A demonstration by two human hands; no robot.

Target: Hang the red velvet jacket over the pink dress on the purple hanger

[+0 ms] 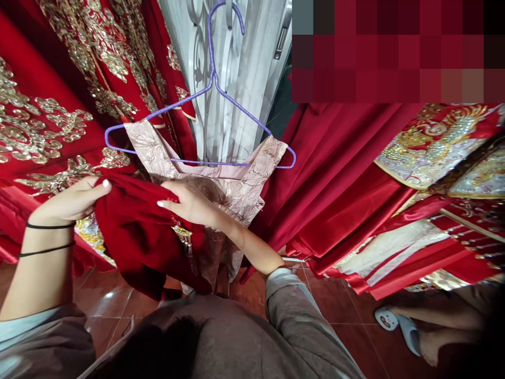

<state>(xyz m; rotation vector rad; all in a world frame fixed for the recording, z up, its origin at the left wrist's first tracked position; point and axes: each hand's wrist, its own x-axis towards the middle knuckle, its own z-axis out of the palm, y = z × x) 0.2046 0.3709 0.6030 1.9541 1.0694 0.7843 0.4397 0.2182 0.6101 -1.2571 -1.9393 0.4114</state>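
Between my two hands hangs a dark red velvety garment [138,237] with a small gold tassel ornament [182,234] on its right part. My left hand [81,197] pinches its upper left edge, thumb on top. My right hand [187,202] grips the same cloth farther right, its fingers partly hidden in the folds. Just behind it, a pale pink floral dress [240,195] hangs by its wide straps from a purple hanger [244,110]. My right forearm crosses in front of this dress and covers part of its bodice.
Red gowns with gold sequin embroidery [110,52] hang on the left. On the right are plain red drapes [323,158] and beaded red garments [434,137]. A grey metal door [252,58] stands behind the hanger. Another person's feet in slippers [408,331] show at lower right on the tiled floor [327,305].
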